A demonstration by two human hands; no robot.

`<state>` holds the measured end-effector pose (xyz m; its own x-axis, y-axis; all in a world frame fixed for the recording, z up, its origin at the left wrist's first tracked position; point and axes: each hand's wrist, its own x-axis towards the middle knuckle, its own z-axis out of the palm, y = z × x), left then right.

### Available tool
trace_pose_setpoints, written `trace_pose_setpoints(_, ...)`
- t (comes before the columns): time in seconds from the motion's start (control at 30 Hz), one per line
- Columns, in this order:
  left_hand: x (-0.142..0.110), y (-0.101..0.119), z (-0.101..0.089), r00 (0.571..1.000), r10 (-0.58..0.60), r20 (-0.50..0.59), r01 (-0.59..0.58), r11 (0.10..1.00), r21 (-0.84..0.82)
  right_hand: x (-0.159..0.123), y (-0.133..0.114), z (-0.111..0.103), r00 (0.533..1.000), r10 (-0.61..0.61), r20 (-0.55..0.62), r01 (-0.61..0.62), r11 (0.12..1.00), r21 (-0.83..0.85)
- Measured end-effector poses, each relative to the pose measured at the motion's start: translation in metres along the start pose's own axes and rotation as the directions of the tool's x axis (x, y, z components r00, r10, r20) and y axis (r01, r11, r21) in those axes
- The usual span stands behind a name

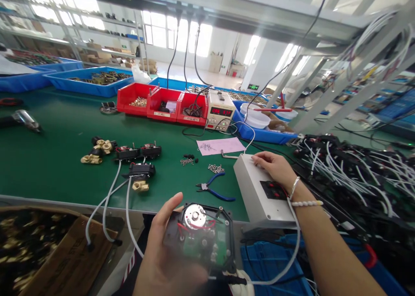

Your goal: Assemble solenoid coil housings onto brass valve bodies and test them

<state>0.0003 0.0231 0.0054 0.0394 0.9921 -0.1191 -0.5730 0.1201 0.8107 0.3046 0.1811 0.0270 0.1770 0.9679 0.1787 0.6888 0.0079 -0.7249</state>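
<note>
My left hand [162, 248] grips a black actuator housing [202, 235] at the near table edge. Its face shows a round silver motor, red wires and a green circuit board. A white cable [279, 281] leads from its lower side toward the grey metal box [249, 183]. My right hand [272, 168] rests on the far end of that box, fingers closed on something small that they hide. A black terminal panel [274, 190] with red parts sits in the box top beside my wrist. Blue-handled cutters [215, 190] lie left of the box.
Small screws [215, 169] and a pink paper [222, 146] lie mid-table. Several black units [141, 170] and brass valves [105, 146] stand to the left. Behind are red bins [164, 105] and a power supply [221, 110] with a lit display. Cabled black units [350, 170] crowd the right.
</note>
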Motion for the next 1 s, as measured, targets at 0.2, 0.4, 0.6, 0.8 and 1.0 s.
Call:
trace_pose_setpoints(0.2,0.001,0.000,0.005,0.998,0.048,0.029,-0.046,0.996,-0.071,0.001,0.002,0.005,0.999,-0.033,-0.033,0.033,0.999,-0.001)
trace_pose_setpoints(0.4,0.011,0.006,-0.001,0.984,-0.154,-0.090,0.156,0.988,0.019,-0.017,-0.019,-0.016,0.839,-0.178,-0.514,0.180,0.983,-0.047)
trace_pose_setpoints(0.6,0.032,0.008,-0.002,0.966,-0.240,-0.097,0.237,0.970,-0.043,-0.129,-0.056,-0.002,0.922,-0.284,-0.264,0.305,0.952,0.040)
trace_pose_setpoints(0.8,0.029,0.005,-0.002,0.968,-0.195,-0.159,0.208,0.976,0.066,-0.210,-0.010,0.066,0.689,-0.075,0.721,0.201,0.975,-0.090)
trace_pose_setpoints(1.0,0.023,0.008,-0.003,0.969,-0.213,-0.127,0.226,0.969,0.100,-0.222,0.020,0.082,0.620,0.247,0.745,0.147,0.896,-0.419)
